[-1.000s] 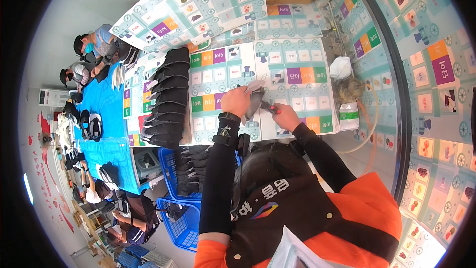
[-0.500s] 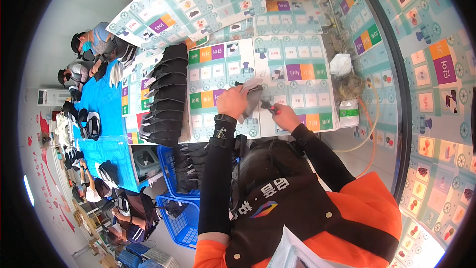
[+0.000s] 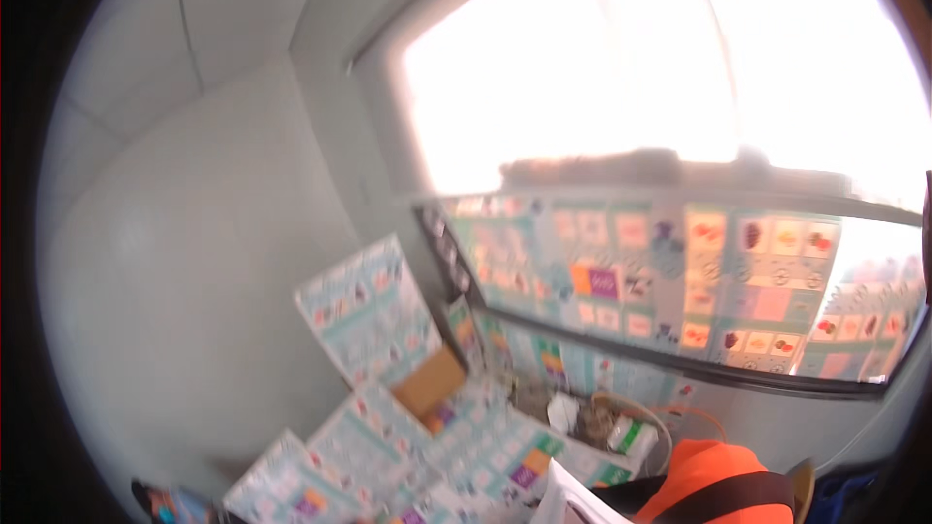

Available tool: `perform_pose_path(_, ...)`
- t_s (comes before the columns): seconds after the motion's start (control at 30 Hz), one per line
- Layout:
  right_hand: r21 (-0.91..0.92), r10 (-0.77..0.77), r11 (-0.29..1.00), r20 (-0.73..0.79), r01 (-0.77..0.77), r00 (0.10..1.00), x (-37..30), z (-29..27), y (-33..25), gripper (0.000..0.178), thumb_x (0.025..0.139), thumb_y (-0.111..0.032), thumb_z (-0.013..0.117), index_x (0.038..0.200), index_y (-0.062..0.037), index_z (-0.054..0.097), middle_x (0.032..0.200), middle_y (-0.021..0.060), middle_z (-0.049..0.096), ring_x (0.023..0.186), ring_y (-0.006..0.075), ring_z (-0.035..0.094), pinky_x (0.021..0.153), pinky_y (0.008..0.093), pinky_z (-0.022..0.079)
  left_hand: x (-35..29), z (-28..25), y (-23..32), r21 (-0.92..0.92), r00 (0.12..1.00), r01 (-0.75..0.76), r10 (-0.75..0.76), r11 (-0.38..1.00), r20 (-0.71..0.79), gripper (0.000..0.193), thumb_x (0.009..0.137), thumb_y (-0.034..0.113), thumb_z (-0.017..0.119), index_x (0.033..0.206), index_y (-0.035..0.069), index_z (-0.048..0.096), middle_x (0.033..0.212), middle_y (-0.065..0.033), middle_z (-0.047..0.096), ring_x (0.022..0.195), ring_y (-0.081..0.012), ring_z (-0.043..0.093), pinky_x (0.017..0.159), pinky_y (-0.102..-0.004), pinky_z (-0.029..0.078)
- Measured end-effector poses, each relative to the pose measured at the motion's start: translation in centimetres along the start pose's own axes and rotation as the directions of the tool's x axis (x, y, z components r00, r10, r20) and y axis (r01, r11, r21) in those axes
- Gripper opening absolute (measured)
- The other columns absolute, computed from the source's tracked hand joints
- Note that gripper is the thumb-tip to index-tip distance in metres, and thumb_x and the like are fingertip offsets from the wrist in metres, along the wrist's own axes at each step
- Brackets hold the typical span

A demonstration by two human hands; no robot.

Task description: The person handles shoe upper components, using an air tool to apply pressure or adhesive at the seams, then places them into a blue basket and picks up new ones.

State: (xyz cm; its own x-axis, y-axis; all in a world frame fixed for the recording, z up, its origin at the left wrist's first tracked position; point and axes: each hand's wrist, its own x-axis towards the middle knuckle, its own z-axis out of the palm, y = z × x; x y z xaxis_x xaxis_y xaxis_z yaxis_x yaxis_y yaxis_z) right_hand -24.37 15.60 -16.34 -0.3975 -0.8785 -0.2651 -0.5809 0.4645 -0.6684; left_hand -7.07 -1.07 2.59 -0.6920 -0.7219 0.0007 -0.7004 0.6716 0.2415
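Note:
Neither my left hand nor my right hand shows; both lie below the lower edge of the view. My orange shoulder [image 3: 714,466] with a dark strap comes in at the bottom right. Beside it, a white pointed piece [image 3: 561,497] juts up at the lower edge. The worktable [image 3: 476,471], covered with colourful printed sheets, appears only in part at the bottom, and the picture is blurred.
A brown cardboard box [image 3: 430,383] stands at the table's far corner near a leaning printed board [image 3: 369,306]. On the right are a crumpled white bag [image 3: 562,412], a green-and-white packet [image 3: 633,439] and a bright window [image 3: 582,87]. Another person [image 3: 170,503] shows at the lower left.
The view has swung up toward the wall and window. Both hands, the dark curved piece, the red-handled tool and the row of dark pieces have left the picture.

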Motion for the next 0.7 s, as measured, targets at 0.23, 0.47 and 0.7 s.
perform_pose_path(0.23,-0.216,0.162,0.953,-0.230,-0.213,0.960,2.8,-1.4,4.5,0.039,0.089,-0.029,0.062,0.111,0.0035,0.067,0.105,0.0231,0.070,0.102,0.0359,0.068,0.087,0.0504,0.052,0.7,-4.9,-0.1,-0.134,0.984,-0.140,0.123,0.981,-0.126,0.041,0.101,0.039,0.056,0.108,0.002,0.072,0.097,-0.0198,0.074,0.084,-0.0396,0.072,0.068,-0.0518,0.054)
perform_pose_path(0.47,-0.408,0.234,0.868,-0.166,-0.283,0.958,4.6,3.5,10.7,0.047,0.089,-0.031,0.062,0.119,0.0051,0.063,0.112,0.0239,0.068,0.108,0.0402,0.065,0.090,0.0525,0.050,-4.7,-5.1,-6.3,-0.330,0.989,-0.037,-0.012,0.943,-0.144,0.042,0.102,0.037,0.056,0.111,-0.001,0.070,0.097,-0.0231,0.073,0.084,-0.0418,0.072,0.067,-0.0535,0.053)
perform_pose_path(0.7,-0.708,0.224,0.693,0.034,-0.135,0.974,4.6,8.0,20.1,0.053,0.091,-0.036,0.061,0.124,0.0051,0.062,0.125,0.0234,0.065,0.118,0.0392,0.062,0.095,0.0510,0.049,-21.0,-0.2,-14.3,-0.534,0.881,0.362,-0.467,0.764,-0.072,0.043,0.103,0.035,0.057,0.113,-0.005,0.068,0.097,-0.0263,0.072,0.084,-0.0440,0.071,0.066,-0.0552,0.051)
